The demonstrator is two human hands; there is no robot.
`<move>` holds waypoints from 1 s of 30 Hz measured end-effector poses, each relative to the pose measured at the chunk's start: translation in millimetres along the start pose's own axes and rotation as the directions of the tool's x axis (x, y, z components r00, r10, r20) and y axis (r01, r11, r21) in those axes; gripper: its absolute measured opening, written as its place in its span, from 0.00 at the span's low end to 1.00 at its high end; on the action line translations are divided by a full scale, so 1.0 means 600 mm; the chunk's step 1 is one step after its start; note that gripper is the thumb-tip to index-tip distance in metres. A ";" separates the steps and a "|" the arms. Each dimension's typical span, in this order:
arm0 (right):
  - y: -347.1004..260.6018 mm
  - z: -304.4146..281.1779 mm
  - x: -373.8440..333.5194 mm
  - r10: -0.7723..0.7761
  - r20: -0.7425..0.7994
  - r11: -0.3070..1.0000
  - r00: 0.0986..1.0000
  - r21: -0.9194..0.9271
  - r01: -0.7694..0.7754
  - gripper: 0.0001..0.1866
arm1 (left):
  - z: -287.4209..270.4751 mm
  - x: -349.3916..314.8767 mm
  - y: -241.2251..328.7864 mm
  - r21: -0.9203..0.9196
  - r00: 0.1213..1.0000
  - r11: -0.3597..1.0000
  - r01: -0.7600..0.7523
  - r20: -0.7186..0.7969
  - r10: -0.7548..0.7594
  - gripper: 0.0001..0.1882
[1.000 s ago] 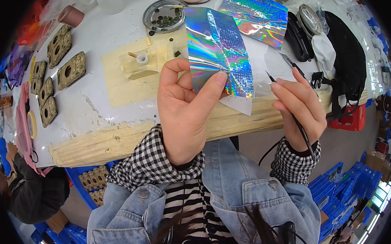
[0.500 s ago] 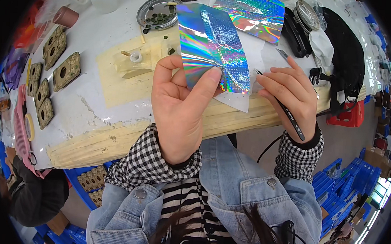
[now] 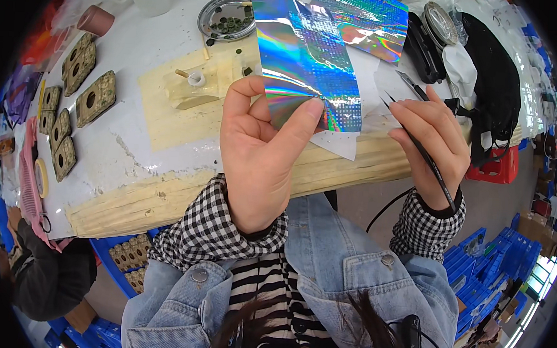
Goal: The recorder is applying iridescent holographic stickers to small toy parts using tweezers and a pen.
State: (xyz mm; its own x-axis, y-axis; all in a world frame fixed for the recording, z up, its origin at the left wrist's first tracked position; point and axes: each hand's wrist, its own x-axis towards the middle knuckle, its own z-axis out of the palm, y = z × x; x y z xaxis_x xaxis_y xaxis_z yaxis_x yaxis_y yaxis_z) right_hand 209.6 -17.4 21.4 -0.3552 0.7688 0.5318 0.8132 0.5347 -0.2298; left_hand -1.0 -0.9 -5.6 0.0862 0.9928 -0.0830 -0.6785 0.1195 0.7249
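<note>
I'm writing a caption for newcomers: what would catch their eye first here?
The rainbow sheet, pinched in the left hand, gleams near the centre. To its right, the right hand holds black tweezers. Camouflage-patterned pieces lie toward the left.

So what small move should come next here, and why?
Probably bring the tweezers in to the shiny sheet: the right hand holds them with their tips clear of it, while the left hand pinches the sheet near its lower edge.
</note>
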 end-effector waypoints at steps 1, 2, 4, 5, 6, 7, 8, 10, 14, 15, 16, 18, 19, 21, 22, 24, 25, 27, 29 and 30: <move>-0.001 -0.002 0.000 0.000 -0.014 1.000 1.000 0.015 0.000 0.16 | 0.000 0.000 0.000 0.006 1.000 1.000 0.002 -0.001 -0.002 0.20; -0.001 -0.002 -0.001 0.002 -0.030 1.000 1.000 0.031 -0.001 0.16 | 0.001 0.000 0.000 0.009 1.000 1.000 0.007 -0.002 -0.007 0.20; 0.001 0.003 -0.001 -0.014 0.003 1.000 1.000 0.009 0.014 0.16 | 0.001 0.000 0.002 0.016 1.000 1.000 0.016 -0.003 -0.016 0.20; 0.002 0.006 0.000 -0.023 0.022 1.000 0.999 -0.002 0.023 0.16 | 0.001 0.000 0.002 0.012 1.000 1.000 0.014 0.002 -0.014 0.20; 0.003 0.007 -0.001 -0.021 0.031 1.000 0.999 0.002 0.020 0.16 | 0.000 0.001 0.001 0.008 1.000 1.000 0.012 0.006 -0.013 0.20; 0.003 0.007 -0.001 -0.018 0.040 1.000 0.999 0.007 0.018 0.16 | -0.001 0.001 0.001 0.004 1.000 1.000 0.011 0.011 -0.011 0.20; 0.003 0.008 -0.002 -0.017 0.050 1.000 0.999 0.013 0.016 0.16 | 0.000 0.001 0.001 0.002 1.000 1.000 0.011 0.008 -0.012 0.20; 0.004 0.010 -0.003 -0.007 0.058 1.000 0.998 0.028 0.006 0.16 | 0.001 0.000 0.002 -0.002 1.000 1.000 0.012 0.003 -0.012 0.20; 0.010 0.013 -0.007 0.005 0.060 0.997 0.998 0.074 -0.010 0.16 | 0.000 0.002 0.000 0.003 1.000 1.000 0.005 0.006 -0.005 0.19; 0.012 0.013 -0.008 0.036 0.059 0.993 0.998 0.114 -0.043 0.15 | 0.000 0.002 0.000 0.002 1.000 1.000 0.008 0.004 -0.008 0.19; 0.014 0.013 -0.008 0.067 0.060 0.985 0.996 0.153 -0.076 0.15 | 0.001 0.002 0.000 0.001 1.000 1.000 0.010 0.002 -0.010 0.19; 0.020 0.016 -0.009 0.121 0.051 0.964 0.991 0.231 -0.130 0.13 | 0.002 0.001 0.002 0.002 1.000 1.000 0.009 0.002 -0.009 0.19; 0.024 0.018 -0.010 0.147 0.044 0.952 0.988 0.266 -0.154 0.13 | 0.002 0.001 0.002 0.002 1.000 1.000 0.008 0.002 -0.008 0.19; 0.029 0.022 -0.011 0.213 0.039 0.919 0.976 0.333 -0.214 0.10 | 0.002 0.001 0.001 -0.004 1.000 1.000 0.007 0.002 -0.007 0.19; 0.031 0.023 -0.012 0.235 0.043 0.911 0.971 0.338 -0.236 0.10 | 0.002 0.002 0.001 -0.007 1.000 1.000 0.007 0.001 -0.007 0.19; 0.032 0.026 -0.014 0.277 0.054 0.894 0.959 0.351 -0.278 0.09 | -0.004 0.000 -0.002 0.036 0.999 0.999 -0.012 0.039 0.011 0.18; 0.032 0.027 -0.014 0.287 0.047 0.890 0.957 0.358 -0.284 0.09 | -0.007 -0.001 -0.003 0.056 0.998 0.998 -0.022 0.059 0.019 0.18; 0.031 0.027 -0.013 0.305 0.032 0.880 0.952 0.372 -0.295 0.09 | -0.005 -0.001 -0.002 0.058 0.998 0.998 -0.024 0.053 0.021 0.18; 0.032 0.027 -0.013 0.308 0.032 0.880 0.951 0.370 -0.298 0.09 | -0.004 -0.001 -0.001 0.059 0.999 0.998 -0.026 0.048 0.023 0.18; 0.032 0.027 -0.013 0.309 0.033 0.880 0.950 0.369 -0.299 0.09 | -0.004 -0.001 -0.001 0.059 0.999 0.998 -0.026 0.046 0.024 0.18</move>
State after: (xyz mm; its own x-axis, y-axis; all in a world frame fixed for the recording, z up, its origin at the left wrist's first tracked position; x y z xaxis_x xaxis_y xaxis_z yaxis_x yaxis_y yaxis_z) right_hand 220.5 -7.6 -0.6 -0.1011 0.9075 0.4077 0.6518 0.3700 -0.6620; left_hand -2.1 -1.8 -7.6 0.1039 0.9940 -0.0340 -0.6364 0.0927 0.7658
